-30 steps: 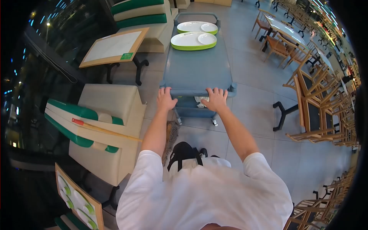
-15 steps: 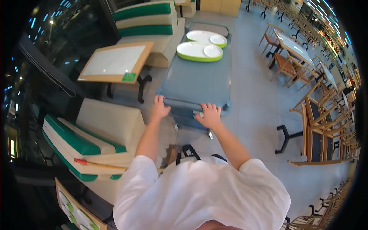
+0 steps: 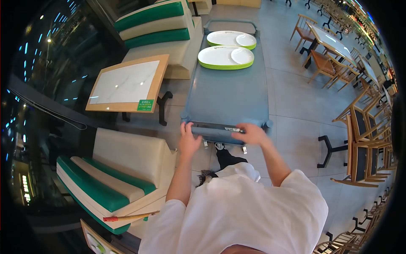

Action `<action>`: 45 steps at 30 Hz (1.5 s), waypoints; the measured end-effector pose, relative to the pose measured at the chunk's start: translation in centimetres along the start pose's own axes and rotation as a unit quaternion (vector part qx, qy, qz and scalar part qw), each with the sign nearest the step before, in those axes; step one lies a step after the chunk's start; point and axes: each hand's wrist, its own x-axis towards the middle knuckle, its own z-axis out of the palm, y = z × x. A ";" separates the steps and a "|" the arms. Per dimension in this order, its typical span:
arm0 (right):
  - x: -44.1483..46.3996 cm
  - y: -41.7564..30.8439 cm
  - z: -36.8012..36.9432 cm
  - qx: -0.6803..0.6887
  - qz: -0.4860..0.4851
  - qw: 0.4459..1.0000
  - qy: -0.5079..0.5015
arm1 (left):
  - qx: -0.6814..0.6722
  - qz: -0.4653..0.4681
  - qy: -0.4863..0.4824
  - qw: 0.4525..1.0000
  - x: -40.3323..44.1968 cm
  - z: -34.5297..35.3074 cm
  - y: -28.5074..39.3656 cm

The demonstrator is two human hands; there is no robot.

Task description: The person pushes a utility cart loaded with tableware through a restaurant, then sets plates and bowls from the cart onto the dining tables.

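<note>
A blue-grey utility cart (image 3: 228,93) stands ahead of me, its near end facing my body. Two stacks of white oval plates with green rims lie at its far end: a nearer stack (image 3: 213,56) and a farther stack (image 3: 222,37). At the left corner of the cart's near edge, my left hand (image 3: 190,142) has its fingertips by the rim, thumb apart. My right hand (image 3: 253,135) is over the right part of the handle edge, fingers pointing left and thumb spread from them. Neither hand looks wrapped round the edge.
On the left are a marble-top table (image 3: 127,84) and cream-and-green booth seats (image 3: 131,146). A red-tipped stick (image 3: 131,217) lies on the nearer booth. Wooden chairs (image 3: 359,139) and a table (image 3: 330,40) stand on the right. Grey tiled floor (image 3: 292,127) runs alongside the cart.
My hands have loosened from the cart's handle edge, and the right hand has turned so its fingers point left. The cart appears lower and slightly right in view. The plates remain on it.
</note>
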 end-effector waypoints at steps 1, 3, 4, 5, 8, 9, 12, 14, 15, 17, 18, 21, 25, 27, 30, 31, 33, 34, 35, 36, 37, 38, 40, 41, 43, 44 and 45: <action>2.5 0.3 -0.9 0.000 0.003 0.999 0.037 | 0.004 -0.001 0.000 1.000 0.3 -0.2 0.3; 8.2 0.5 -3.2 -0.025 -0.019 0.992 0.125 | 0.170 0.038 0.024 0.984 0.7 -0.7 1.0; 11.9 1.3 -3.9 -0.049 -0.044 0.982 0.174 | 0.173 0.035 0.022 0.984 1.1 -1.4 1.6; 15.5 1.4 -5.0 -0.056 -0.047 0.979 0.188 | 0.192 0.049 0.004 0.980 1.6 -2.3 2.3; 26.4 2.4 -7.4 -0.110 -0.069 0.967 0.220 | 0.217 0.099 -0.004 0.971 3.1 -3.5 1.2; 29.4 2.7 -7.5 -0.105 -0.072 0.969 0.214 | 0.219 0.144 0.004 0.965 3.4 -3.7 0.3; 36.5 0.9 -9.4 -0.218 -0.030 0.960 0.172 | 0.155 0.244 0.002 0.957 5.9 -2.8 -3.3; 40.3 1.6 -8.5 -0.228 -0.052 0.951 0.202 | 0.120 0.237 -0.011 0.964 6.9 -1.9 -4.8; 41.1 2.3 -7.6 -0.243 -0.073 0.940 0.230 | 0.080 0.227 -0.023 0.970 7.0 -1.8 -4.4; 41.4 3.0 -5.4 -0.262 -0.069 0.936 0.226 | 0.066 0.205 -0.029 0.976 7.4 -1.8 -3.6; 41.5 2.7 -5.0 -0.281 -0.073 0.925 0.244 | 0.066 0.205 -0.030 0.976 7.9 -1.9 -3.0; 42.0 2.3 -5.7 -0.257 -0.052 0.934 0.241 | 0.073 0.195 -0.040 0.977 9.6 -2.0 -2.5; 41.9 2.6 -5.6 -0.255 -0.112 0.927 0.252 | 0.078 0.189 -0.044 0.978 11.7 -2.1 -2.3; 41.5 2.2 -5.0 -0.254 -0.128 0.922 0.263 | 0.080 0.185 -0.049 0.978 12.9 -2.3 -2.5; 40.7 1.4 -3.4 -0.241 -0.144 0.923 0.263 | 0.076 0.200 -0.038 0.976 14.7 -2.3 -3.0; 40.6 1.2 -3.0 -0.231 -0.141 0.927 0.258 | 0.075 0.200 -0.037 0.976 15.3 -2.5 -3.2; 40.1 0.8 -2.0 -0.233 -0.159 0.920 0.272 | 0.065 0.201 -0.061 0.976 16.8 -2.9 -3.3; 39.8 0.7 -1.6 -0.233 -0.164 0.920 0.268 | 0.060 0.202 -0.059 0.976 17.5 -3.1 -3.6; 39.5 0.4 -1.4 -0.233 -0.169 0.921 0.263 | 0.063 0.208 -0.070 0.974 18.2 -3.4 -3.9; 39.1 -0.1 -1.4 -0.226 -0.165 0.924 0.260 | 0.065 0.213 -0.081 0.971 19.0 -3.7 -4.3; 38.9 -0.2 -1.3 -0.234 -0.165 0.922 0.262 | 0.059 0.217 -0.078 0.971 19.8 -3.9 -4.6; 38.8 -0.5 -1.3 -0.220 -0.159 0.931 0.244 | 0.049 0.224 -0.085 0.970 20.7 -4.1 -4.9; 38.5 -1.1 -1.2 -0.205 -0.154 0.939 0.231 | 0.036 0.234 -0.092 0.967 22.4 -4.4 -5.8; 38.3 -1.5 -1.2 -0.209 -0.151 0.938 0.233 | 0.020 0.242 -0.107 0.964 23.3 -4.7 -6.3; 38.1 -2.0 -1.4 -0.200 -0.149 0.942 0.226 | -0.002 0.255 -0.124 0.959 25.0 -5.2 -7.2; 38.0 -2.2 -1.3 -0.204 -0.142 0.941 0.229 | -0.004 0.273 -0.146 0.951 25.9 -5.7 -7.2; 38.1 -2.3 -1.4 -0.207 -0.144 0.944 0.214 | -0.006 0.294 -0.167 0.941 27.0 -6.2 -7.2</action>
